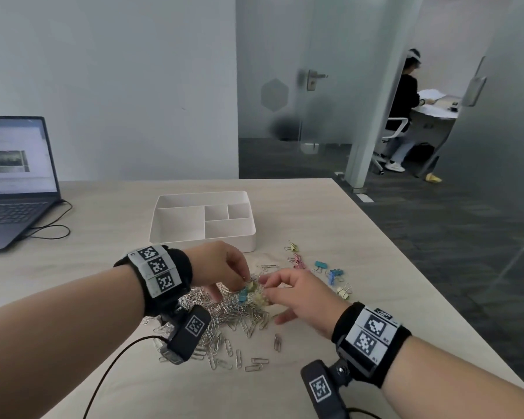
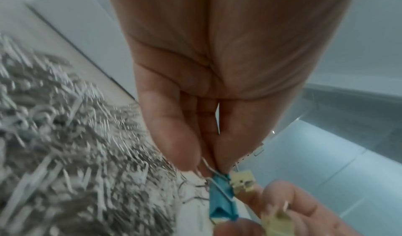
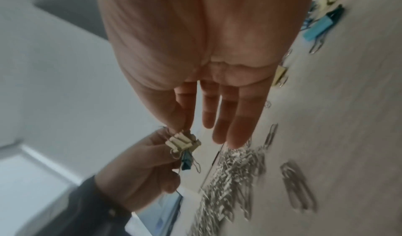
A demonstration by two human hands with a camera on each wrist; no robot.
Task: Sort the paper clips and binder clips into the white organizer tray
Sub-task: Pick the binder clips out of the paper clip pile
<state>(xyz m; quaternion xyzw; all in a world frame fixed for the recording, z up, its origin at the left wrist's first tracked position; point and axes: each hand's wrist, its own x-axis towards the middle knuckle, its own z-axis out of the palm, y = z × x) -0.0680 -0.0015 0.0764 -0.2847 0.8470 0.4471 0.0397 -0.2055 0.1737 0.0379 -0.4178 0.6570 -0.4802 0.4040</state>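
Soft, even, cool daylight throughout the head view; no glare, only faint shadows under both hands on the pale wood-grain table [image 1: 330, 225]. Wide-angle bending along the table's far and right edges. Frosted haze across the glass partition [image 1: 300, 101] behind. Dimmer and bluish in both wrist views, palms looming large and stretched. Heavy motion blur over the heap of silver wire paper clips [image 2: 65, 145] in the left wrist view; smeared likewise [image 3: 234, 171] in the right wrist view.
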